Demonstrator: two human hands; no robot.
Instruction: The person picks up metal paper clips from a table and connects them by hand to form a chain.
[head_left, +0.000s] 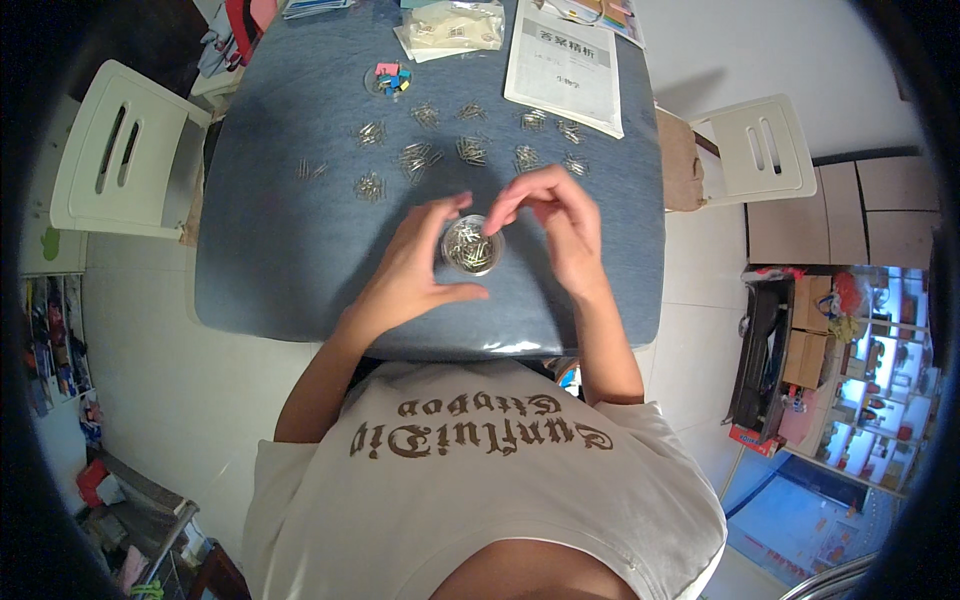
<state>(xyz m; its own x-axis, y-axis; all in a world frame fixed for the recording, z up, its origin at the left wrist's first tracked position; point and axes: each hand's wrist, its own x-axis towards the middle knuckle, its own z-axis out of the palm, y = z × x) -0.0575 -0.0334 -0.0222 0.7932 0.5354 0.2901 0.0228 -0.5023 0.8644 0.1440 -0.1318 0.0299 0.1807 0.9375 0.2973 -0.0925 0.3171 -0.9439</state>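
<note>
A round clear plastic container (472, 246) full of metal paper clips stands on the dark blue-grey table (285, 262) in front of me. My left hand (409, 262) curves around its left side, thumb and fingers spread apart; whether it touches the wall I cannot tell. My right hand (559, 225) hovers at the container's upper right, fingers bent, a fingertip near the rim; whether it pinches a clip is not visible. Beyond my hands lie several small piles of paper clips, among them a pile (472, 150) straight ahead, a pile (370, 187) to the left and a sparse one (311, 169) at far left.
A round clear dish (388, 79) of coloured binder clips sits farther back. Behind are a plastic packet (455, 26) and a printed booklet (564, 71) at the right. White chairs stand left (124, 150) and right (754, 150) of the table.
</note>
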